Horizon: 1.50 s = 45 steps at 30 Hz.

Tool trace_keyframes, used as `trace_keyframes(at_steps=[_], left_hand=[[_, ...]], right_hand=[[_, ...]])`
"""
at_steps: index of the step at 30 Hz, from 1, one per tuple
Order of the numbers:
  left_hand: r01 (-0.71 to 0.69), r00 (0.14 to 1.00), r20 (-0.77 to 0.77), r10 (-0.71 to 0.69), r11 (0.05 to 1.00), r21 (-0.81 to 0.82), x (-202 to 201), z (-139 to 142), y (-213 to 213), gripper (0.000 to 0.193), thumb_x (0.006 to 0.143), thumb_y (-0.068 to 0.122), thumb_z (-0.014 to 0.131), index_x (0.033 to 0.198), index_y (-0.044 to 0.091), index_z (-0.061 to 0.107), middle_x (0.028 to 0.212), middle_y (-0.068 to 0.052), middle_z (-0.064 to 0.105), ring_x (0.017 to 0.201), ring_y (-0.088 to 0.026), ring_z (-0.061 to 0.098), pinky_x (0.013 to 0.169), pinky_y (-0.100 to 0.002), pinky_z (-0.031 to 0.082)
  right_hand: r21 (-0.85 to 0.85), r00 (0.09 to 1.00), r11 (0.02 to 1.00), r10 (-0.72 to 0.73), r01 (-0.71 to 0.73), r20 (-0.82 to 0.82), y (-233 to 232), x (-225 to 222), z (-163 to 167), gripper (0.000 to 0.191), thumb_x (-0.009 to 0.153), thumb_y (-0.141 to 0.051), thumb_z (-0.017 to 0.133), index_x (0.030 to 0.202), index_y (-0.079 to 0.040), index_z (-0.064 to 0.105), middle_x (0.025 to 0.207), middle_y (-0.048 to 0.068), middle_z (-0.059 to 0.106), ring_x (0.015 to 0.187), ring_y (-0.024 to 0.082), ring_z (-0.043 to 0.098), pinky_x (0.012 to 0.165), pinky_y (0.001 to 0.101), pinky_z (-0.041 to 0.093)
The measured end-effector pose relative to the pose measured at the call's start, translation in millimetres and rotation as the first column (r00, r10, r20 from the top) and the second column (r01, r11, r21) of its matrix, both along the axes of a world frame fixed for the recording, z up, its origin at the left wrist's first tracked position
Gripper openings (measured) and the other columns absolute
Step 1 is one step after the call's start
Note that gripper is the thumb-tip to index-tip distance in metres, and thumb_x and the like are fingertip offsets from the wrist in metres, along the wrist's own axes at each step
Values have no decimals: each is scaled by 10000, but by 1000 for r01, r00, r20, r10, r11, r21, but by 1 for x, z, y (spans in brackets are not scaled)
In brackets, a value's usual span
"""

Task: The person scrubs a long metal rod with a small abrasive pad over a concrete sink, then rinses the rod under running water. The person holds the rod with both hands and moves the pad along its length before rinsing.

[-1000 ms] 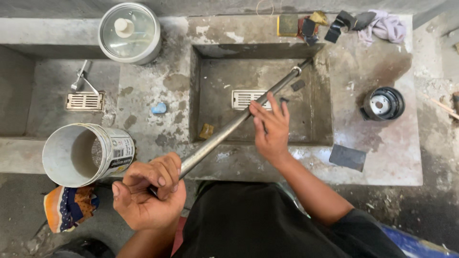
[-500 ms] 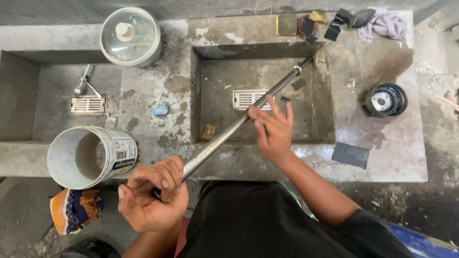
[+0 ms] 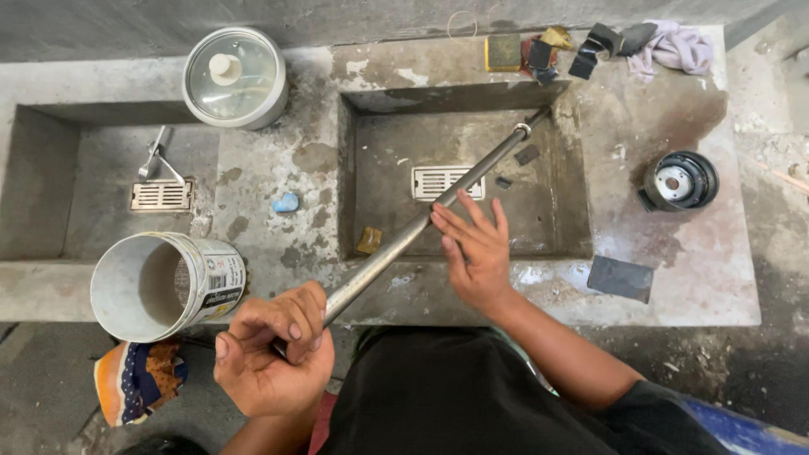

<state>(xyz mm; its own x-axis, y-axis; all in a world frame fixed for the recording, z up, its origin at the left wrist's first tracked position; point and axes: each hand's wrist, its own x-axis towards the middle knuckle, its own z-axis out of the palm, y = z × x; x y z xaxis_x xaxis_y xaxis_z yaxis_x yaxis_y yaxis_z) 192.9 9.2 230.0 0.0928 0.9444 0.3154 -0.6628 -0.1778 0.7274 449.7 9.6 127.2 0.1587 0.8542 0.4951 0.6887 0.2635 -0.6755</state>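
Rubbing down a metal rod over a concrete sink, mid-stroke.

The person's left hand [image 3: 274,358] is closed in a full fist round the near end of the long metal rod [image 3: 421,223], thumb and fingers wrapped tight, pinning it at the sink's front edge. The rod runs diagonally up and to the right across the right basin [image 3: 556,211], its far end w/ a collar resting near the basin's back corner. The right hand [image 3: 474,253] lies flat and open, fingers spread, fingertips touching the rod about mid-length; can't tell if anything is under the palm, e.g. an abrasive sheet. Judged step: cleaning or sanding the shaft. Next move likely calls for steady pressure along the rod while the fist stops it rolling. A dark sheet [image 3: 621,278] lies just right of the hand on the ledge; a white bucket [image 3: 164,286] lies tipped at left.
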Motion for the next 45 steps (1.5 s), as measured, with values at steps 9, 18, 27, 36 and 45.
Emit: trace_keyframes(at_steps=[9, 18, 27, 36, 45], left_hand=[[2, 1000, -14, -3, 1000, -16, -3, 0, 0, 587, 1112, 491, 415, 823, 12, 591, 488, -2, 378, 452, -108, 301, 629, -323, 298], [-19, 1000, -5, 19, 1000, -20, -2, -4, -3, 564, 1095, 474, 426, 818, 13, 594, 490, -14, 382, 439, -112, 301, 615, -330, 305], [-12, 1000, -11, 12, 1000, -14, -3, -5, -6, 566, 1105, 472, 415, 826, 14, 594, 480, 6, 350, 443, -111, 291, 623, -328, 299], [-23, 1000, -16, 23, 1000, -14, -3, -6, -6, 570, 1104, 470, 407, 817, 14, 593, 476, 2, 358, 433, -114, 299, 609, -325, 305], [-14, 1000, -8, 14, 1000, -1, -1, -4, -8, 561, 1098, 465, 417, 824, 10, 598, 473, -2, 370, 437, -107, 297, 608, -323, 303]], right_hand=[[5, 1000, 1000, -6, 6, 15, 0, -1, 0, 276, 1078, -204, 534, 1264, -142, 728, 1337, 36, 717, 1467, 320, 504, 1275, 591, 155], [15, 1000, 1000, 13, -13, 26, 0, 0, 1, 265, 1066, -186, 550, 1223, -96, 745, 1315, 55, 724, 1452, 325, 526, 1261, 588, 190], [31, 999, 999, 27, -28, 43, 0, 3, -5, 280, 1068, -188, 546, 1267, -108, 725, 1345, 55, 714, 1461, 317, 512, 1268, 569, 170], [3, 1000, 1000, 3, -3, 14, 0, 4, -11, 272, 1072, -178, 549, 1270, -113, 725, 1356, 47, 709, 1468, 321, 500, 1262, 572, 182], [2, 999, 1000, 9, -9, -35, -6, -3, -5, 283, 1066, -177, 546, 1281, -111, 718, 1386, 42, 688, 1495, 306, 480, 1280, 588, 188]])
